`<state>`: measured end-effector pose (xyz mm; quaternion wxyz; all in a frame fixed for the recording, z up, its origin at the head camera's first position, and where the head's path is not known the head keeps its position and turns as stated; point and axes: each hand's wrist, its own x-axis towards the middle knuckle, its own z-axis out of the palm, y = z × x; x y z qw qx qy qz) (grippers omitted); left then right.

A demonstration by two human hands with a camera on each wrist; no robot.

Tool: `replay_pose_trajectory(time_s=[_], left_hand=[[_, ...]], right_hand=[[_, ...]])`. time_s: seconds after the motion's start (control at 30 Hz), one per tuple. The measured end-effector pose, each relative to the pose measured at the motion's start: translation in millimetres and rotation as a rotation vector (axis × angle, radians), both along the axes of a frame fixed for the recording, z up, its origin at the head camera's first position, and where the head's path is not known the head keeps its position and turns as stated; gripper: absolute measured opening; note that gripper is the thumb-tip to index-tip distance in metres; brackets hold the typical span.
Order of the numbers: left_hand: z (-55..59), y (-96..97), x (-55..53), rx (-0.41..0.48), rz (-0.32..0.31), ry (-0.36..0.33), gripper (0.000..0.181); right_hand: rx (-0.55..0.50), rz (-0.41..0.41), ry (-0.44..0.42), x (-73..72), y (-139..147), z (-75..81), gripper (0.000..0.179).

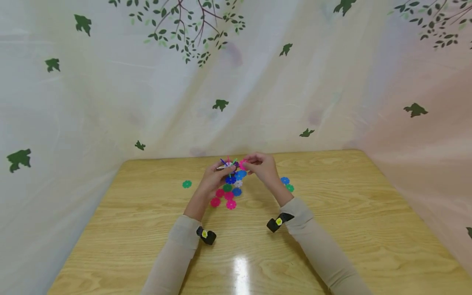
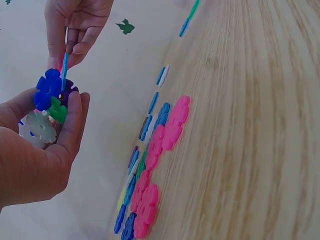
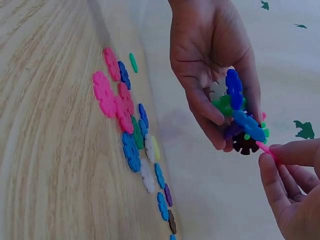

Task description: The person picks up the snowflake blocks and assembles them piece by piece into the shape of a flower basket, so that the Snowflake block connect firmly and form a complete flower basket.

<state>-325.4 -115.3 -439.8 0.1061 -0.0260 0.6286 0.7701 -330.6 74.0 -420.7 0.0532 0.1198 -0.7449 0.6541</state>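
Observation:
My left hand point(image 1: 214, 177) holds a cluster of joined flower-shaped plastic discs above the table. In the left wrist view the cluster shows a dark blue disc point(image 2: 48, 90), a green disc point(image 2: 58, 110) and a whitish disc point(image 2: 42, 127). A light blue disc point(image 3: 249, 126) and a dark brown disc point(image 3: 245, 144) also belong to it in the right wrist view. Between thumb and fingertips my right hand point(image 1: 264, 167) pinches a pink disc point(image 1: 242, 164), its edge right at the brown disc.
Several loose discs lie below the hands, among them a pink disc point(image 1: 231, 204) and a green disc point(image 1: 227, 187). One green disc point(image 1: 187, 184) is off to the left. A blue disc point(image 1: 285, 180) lies by the right wrist. A patterned cloth point(image 1: 250, 123) hangs behind the wooden table point(image 1: 147, 229).

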Motion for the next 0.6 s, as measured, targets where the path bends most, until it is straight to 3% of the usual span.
replay_pose_trajectory(time_s=[0.6], left_hand=[[-2.3,6.4,4.6,0.009,0.05,0.011,0.032]], right_hand=[[0.022,-0.073,0.041,3.8,-4.4,-3.2,0.014]])
